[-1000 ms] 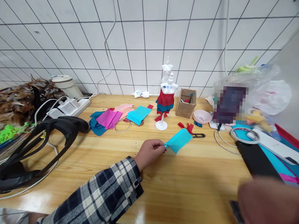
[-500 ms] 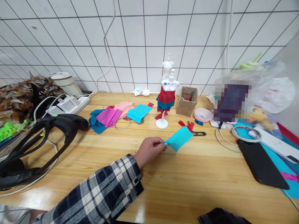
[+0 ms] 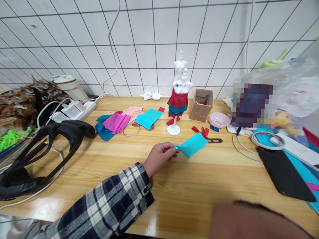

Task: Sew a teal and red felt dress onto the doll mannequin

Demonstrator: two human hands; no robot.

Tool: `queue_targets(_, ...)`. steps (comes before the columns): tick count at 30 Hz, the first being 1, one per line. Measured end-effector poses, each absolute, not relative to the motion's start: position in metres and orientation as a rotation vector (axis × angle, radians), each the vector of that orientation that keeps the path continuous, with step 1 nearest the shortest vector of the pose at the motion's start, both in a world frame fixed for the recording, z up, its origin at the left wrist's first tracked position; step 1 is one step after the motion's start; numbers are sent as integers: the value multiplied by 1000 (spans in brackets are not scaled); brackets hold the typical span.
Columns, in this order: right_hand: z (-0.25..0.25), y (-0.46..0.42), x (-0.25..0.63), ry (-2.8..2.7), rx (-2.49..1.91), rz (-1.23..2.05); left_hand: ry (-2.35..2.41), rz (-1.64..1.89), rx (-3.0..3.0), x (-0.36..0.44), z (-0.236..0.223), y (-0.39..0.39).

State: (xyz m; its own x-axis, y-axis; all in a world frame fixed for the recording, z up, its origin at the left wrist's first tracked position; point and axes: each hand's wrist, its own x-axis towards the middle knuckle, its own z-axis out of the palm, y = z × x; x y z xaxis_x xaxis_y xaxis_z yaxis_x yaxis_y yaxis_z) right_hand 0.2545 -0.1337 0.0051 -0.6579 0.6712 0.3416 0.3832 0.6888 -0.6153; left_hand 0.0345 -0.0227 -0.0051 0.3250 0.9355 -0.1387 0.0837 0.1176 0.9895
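A bright blue cloth [image 3: 194, 144] is in front of the dress form [image 3: 183, 87], a little to its right. The left hand [image 3: 160, 157] has its fingers closed in a pinch on the cloth's gathered left end, while the rest spreads away to the right, fairly flat. The cloth should weigh almost nothing and be soft and limp, though it looks to have just enough body to hold its shape beyond the pinch. It is unlikely to slip or break, but it would crease easily. The puckered end seems the firmest hold; for a second hold, the free far edge or a corner of it would suit, with a light touch.

The right hand [image 3: 247, 227] is only a blurred shape at the near edge, far in front of the dress form and to its right, so I cannot tell how its fingers stand or whether they hold anything.

Right of the dress form, beyond the cloth, red scraps [image 3: 205, 132] and a black tool [image 3: 215, 140] lie on the tabletop [image 3: 176, 202]. Farther right are a cardboard box [image 3: 199, 112] and a pink bowl [image 3: 219, 126]. To the dress form's left lie another blue cloth [image 3: 149, 118] and a purple cloth [image 3: 118, 122].
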Motion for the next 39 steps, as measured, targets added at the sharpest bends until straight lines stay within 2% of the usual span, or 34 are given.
queue_targets(3, 34, -73, 236, -2225, -932, 636, 1050, 849, 1308, 34, -7, -23)
queue_targets(6, 29, -39, 227, -2035, -1174, 469, 1065, 835, 1310, 34, -6, -23)
queue_targets(13, 4, -51, 229, -2008, -1003, 99, 1098, 805, 1360, 36, -2, -23)
queue_targets(18, 8, -50, 223, -2164, -1169, 126, 1099, 764, 1421, 35, -5, -24)
queue_targets(28, 2, -48, 217, -2092, -1356, 379, 1182, 779, 1567, 41, -3, -30)
queue_targets(39, 4, -45, 220, -2061, -1347, 437, 1192, 787, 1624, 42, -2, -32)
